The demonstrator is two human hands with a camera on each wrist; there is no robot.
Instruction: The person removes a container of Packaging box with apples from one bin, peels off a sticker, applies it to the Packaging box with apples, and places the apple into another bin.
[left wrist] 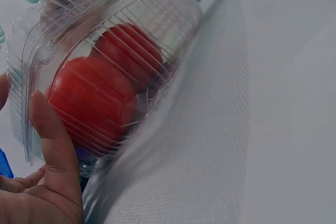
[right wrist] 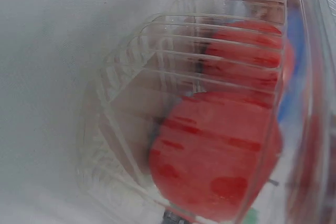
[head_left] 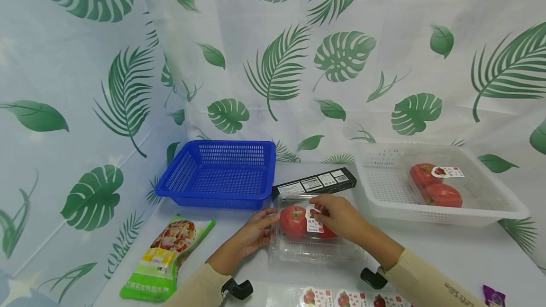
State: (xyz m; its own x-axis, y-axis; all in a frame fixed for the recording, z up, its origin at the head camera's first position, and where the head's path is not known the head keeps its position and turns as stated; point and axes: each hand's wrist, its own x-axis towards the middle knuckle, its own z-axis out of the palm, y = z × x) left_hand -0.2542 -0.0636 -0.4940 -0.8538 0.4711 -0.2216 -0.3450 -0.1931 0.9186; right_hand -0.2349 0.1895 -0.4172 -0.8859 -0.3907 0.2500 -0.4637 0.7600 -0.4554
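Note:
In the head view, a clear plastic clamshell box (head_left: 294,250) lies on the table with two red fruits (head_left: 293,221) inside that look like apples. My left hand (head_left: 256,231) holds the box's left side; in the left wrist view its thumb (left wrist: 52,145) lies along the ribbed wall. Over the lid's right part is my right hand (head_left: 341,214), its fingertips touching the lid at a white fruit sticker (head_left: 314,224). The right wrist view shows the box's ribbed wall and a red fruit (right wrist: 215,156) close up; the right fingers are mostly hidden there.
A blue basket (head_left: 230,198) stands at back left, a white basket (head_left: 443,212) with another fruit box (head_left: 443,195) at back right. Behind my box lies a black carton (head_left: 317,182). A green food bag (head_left: 164,259) is at left; a sticker strip (head_left: 332,297) and purple packet (head_left: 494,295) lie in front.

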